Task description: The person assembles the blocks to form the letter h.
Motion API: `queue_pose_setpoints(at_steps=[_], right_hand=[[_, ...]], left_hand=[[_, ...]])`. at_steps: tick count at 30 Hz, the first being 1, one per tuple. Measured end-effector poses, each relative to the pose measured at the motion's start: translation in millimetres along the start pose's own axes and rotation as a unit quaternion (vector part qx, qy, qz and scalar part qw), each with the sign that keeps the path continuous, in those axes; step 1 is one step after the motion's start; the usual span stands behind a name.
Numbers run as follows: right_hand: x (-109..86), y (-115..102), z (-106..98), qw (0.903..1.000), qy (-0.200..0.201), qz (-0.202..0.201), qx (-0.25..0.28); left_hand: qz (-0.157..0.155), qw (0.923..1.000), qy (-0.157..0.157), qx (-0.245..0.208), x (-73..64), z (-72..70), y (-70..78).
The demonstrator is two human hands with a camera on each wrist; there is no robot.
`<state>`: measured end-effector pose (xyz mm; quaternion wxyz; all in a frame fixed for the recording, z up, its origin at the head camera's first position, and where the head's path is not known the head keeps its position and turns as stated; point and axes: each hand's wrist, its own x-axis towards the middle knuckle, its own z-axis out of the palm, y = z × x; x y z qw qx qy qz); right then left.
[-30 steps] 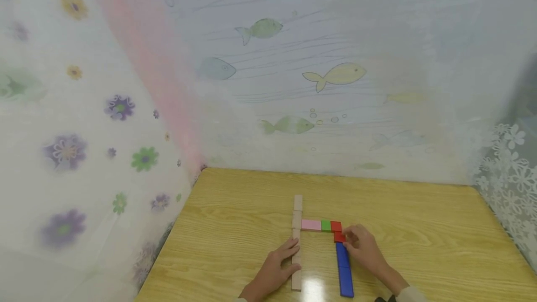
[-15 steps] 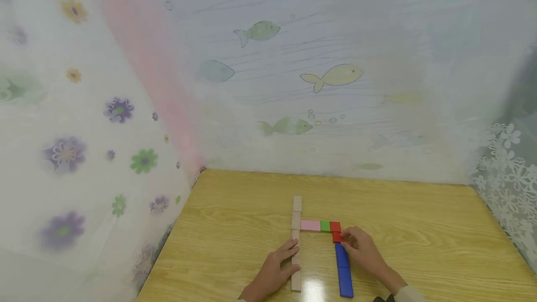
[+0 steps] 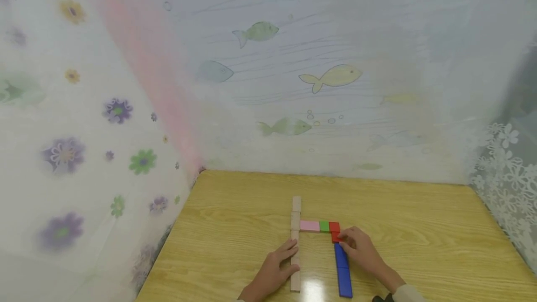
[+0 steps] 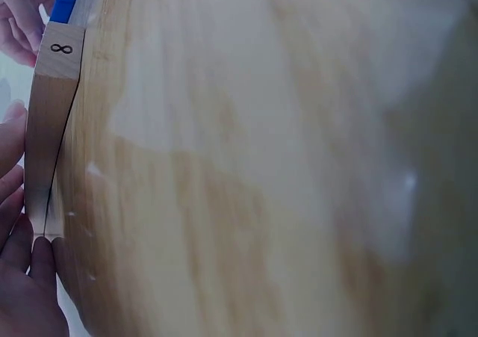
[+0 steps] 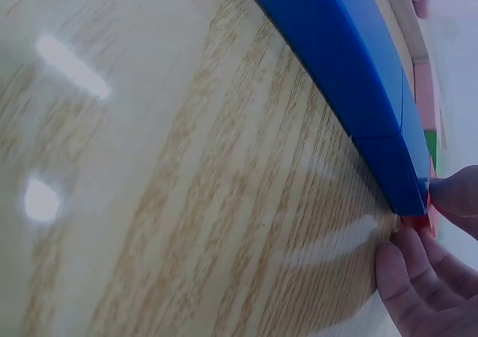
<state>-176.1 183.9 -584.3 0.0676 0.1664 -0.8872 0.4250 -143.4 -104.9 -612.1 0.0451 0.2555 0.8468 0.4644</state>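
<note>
My left hand rests its fairly straight fingers on the long wooden block in the near part of a pale row; its thumb touches the same row lower down. The left wrist view shows the digit 8 on the end of a wooden block. With thumb and fingertips, my right hand pinches the near red block, partly covering it. That block lies between another red block and two blue blocks in line. In the right wrist view the fingers reach round its end.
A green block and a pink block join the far red block to the wooden row. All lie on a wood-grain table. Behind it rises a wall with painted fish; flowers decorate the left side.
The near red block has shifted slightly left under the far red one, with my right fingers on it. My left hand has stayed in place on the wooden row.
</note>
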Motion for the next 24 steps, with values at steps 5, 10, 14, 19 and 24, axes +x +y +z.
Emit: queue_pose_setpoints(at_steps=[5, 10, 14, 19, 24], right_hand=[[-2.2, -1.0, 0.3, 1.0000, 0.006, -0.005, -0.002], [-5.0, 0.5, -0.5, 0.9999, 0.011, -0.004, -0.010], [-4.6, 2.0, -4.2, 0.9998, 0.006, -0.015, -0.013], [-3.6, -0.7, -21.1, 0.9994, 0.004, -0.032, -0.016], [-2.0, -2.8, -46.6, 0.9985, 0.001, -0.036, -0.040]], left_hand=[[0.011, 0.9999, 0.003, 0.001, -2.0, 0.8, 1.2], [0.022, 0.9998, -0.001, 0.003, -0.9, 1.1, 3.1], [0.015, 0.9999, 0.001, 0.002, -0.4, -0.7, 5.1], [-0.008, 1.0000, 0.005, -0.001, -1.4, -3.6, 7.5], [-0.026, 0.9995, 0.013, 0.009, 1.4, -12.2, 19.9]])
